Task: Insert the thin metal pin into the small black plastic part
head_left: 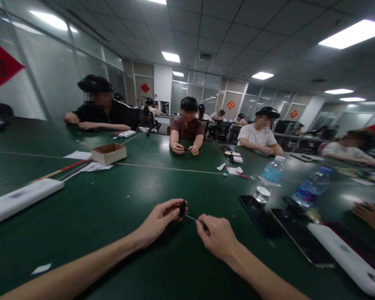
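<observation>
My left hand [158, 221] pinches a small black object [182, 207] between thumb and fingertips, just above the green table [118, 208]. My right hand [217, 237] is closed around a thin tool [194, 218] whose metal tip points at the black object. Both hands meet near the table's front middle, forearms reaching in from below.
Two clear water bottles [268, 179] [311, 189] stand at right beside two dark phones [261, 214] [300, 237] and a white case [346, 260]. A cardboard box [109, 153] and papers lie at left, a long white case [21, 200] nearer. Several people sit around the table; another person's hand [371, 216] rests at far right.
</observation>
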The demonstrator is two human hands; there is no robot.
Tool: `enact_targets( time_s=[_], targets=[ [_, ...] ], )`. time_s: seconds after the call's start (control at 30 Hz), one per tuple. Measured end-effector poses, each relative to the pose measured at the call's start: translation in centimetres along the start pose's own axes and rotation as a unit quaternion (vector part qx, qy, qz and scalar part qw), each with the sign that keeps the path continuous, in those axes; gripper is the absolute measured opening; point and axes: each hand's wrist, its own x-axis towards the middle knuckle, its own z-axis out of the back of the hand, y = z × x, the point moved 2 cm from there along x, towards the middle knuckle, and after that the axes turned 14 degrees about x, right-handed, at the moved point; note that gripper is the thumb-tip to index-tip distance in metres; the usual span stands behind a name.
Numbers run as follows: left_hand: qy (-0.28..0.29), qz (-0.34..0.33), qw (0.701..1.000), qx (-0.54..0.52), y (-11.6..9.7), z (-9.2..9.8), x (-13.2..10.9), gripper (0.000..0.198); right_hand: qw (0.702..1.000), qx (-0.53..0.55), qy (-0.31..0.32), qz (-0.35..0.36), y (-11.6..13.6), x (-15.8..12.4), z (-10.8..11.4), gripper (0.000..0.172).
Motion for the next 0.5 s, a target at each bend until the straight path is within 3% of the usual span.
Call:
enact_targets(
  time_s=[0.27, 0.5],
  targets=[
    [0.007, -0.01, 0.999, 0.049, -0.72, 0.3, -0.16, 0.034, 1.0, 0.021, 0.011, -0.004, 0.12, -0.17, 0.05, 0.025],
    [0.018, -0.008, 1.0, 0.013, -0.54, 0.02, -0.14, 0.031, 1.0, 0.026, 0.009, -0.006, -0.16, -0.13, -0.03, 0.026]
  ],
)
